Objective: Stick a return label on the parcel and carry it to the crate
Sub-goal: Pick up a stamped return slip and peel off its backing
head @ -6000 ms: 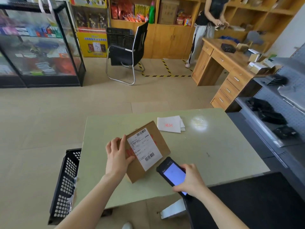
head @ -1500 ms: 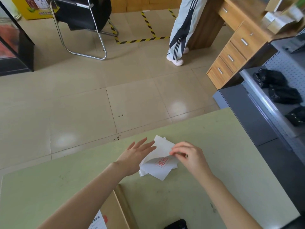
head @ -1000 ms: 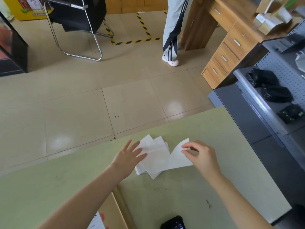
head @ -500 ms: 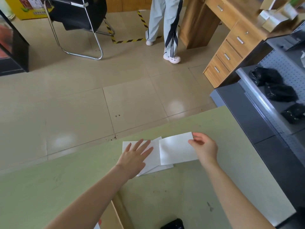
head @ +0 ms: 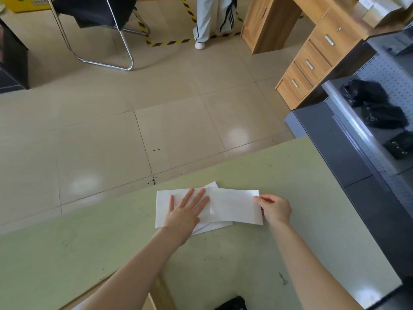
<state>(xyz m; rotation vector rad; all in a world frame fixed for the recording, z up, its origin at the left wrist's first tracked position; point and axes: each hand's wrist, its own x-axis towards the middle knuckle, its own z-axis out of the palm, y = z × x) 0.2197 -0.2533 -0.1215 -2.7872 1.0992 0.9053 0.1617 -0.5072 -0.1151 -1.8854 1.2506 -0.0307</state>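
Note:
A small stack of white label sheets (head: 162, 205) lies on the green table (head: 257, 253) near its far edge. My left hand (head: 186, 211) rests flat on the stack, fingers spread. My right hand (head: 273, 209) pinches the right edge of the top label sheet (head: 234, 205), which lies blank side up, pulled off to the right of the stack. The brown cardboard parcel (head: 158, 291) shows only as a corner at the bottom edge, under my left forearm. The crate is out of view.
A black handheld scanner (head: 232, 304) lies at the table's near edge. A grey shelf unit (head: 357, 139) with black bags (head: 377, 108) stands to the right. Beyond are a wooden desk (head: 308, 57), a black chair (head: 96, 12) and a person's legs (head: 212, 19).
My right hand has turned the top label sheet over and drawn it to the right of the stack. My left hand has stayed pressed on the stack. The person behind has walked left.

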